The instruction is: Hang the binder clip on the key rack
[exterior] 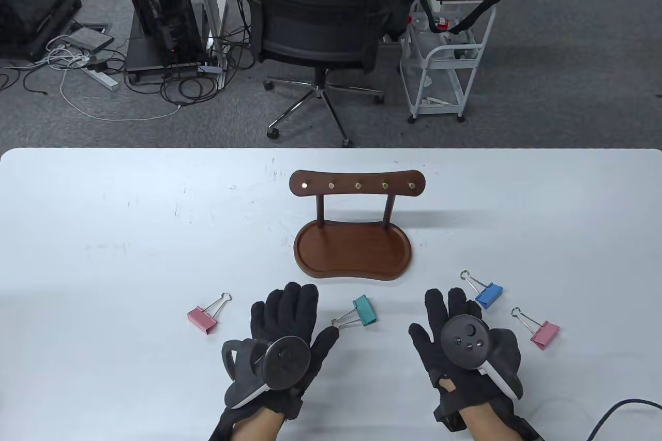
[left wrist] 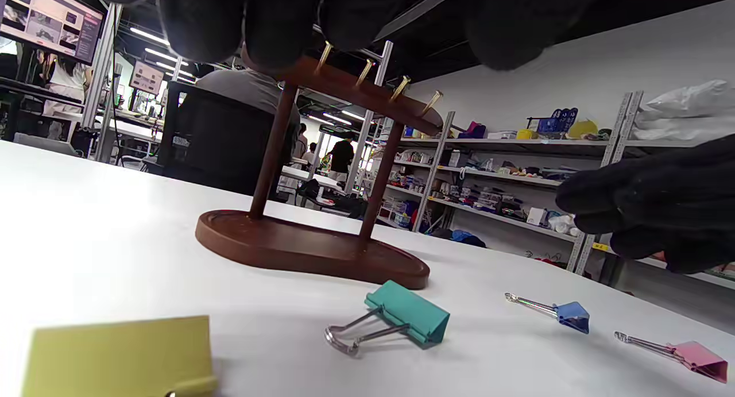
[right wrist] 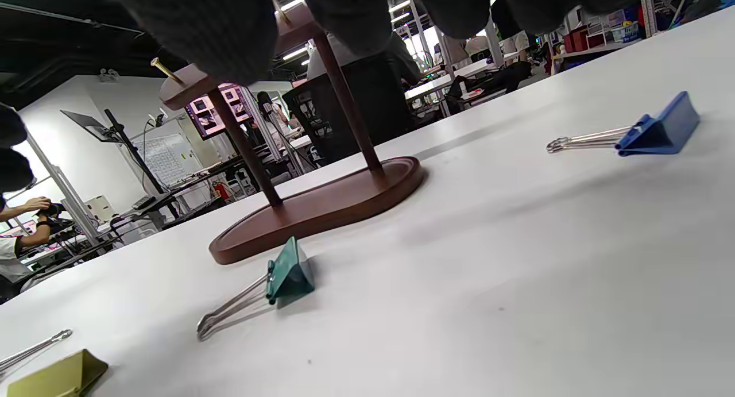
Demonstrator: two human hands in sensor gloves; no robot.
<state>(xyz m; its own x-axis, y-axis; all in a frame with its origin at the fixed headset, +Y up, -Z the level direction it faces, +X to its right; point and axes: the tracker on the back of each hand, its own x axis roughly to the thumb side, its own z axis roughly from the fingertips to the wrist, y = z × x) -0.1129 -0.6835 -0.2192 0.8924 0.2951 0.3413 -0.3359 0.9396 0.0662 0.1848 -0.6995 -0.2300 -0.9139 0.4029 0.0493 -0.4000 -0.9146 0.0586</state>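
The wooden key rack (exterior: 357, 186) with several brass pegs stands mid-table on its tray base (exterior: 353, 255). A teal binder clip (exterior: 365, 310) lies between my hands, its wire handle close to my left thumb. A blue clip (exterior: 489, 294) and a pink clip (exterior: 544, 333) lie right of my right hand (exterior: 446, 309). Another pink clip (exterior: 202, 319) lies left of my left hand (exterior: 288, 306). Both hands are spread flat, palms down, holding nothing. A yellow-green clip (left wrist: 120, 357) shows under my left hand only in the wrist views.
The white table (exterior: 103, 234) reaches to its far edge behind the rack. An office chair (exterior: 315, 12), a white cart (exterior: 445, 53) and floor cables lie beyond it. A black cable (exterior: 615, 410) runs at the front right corner.
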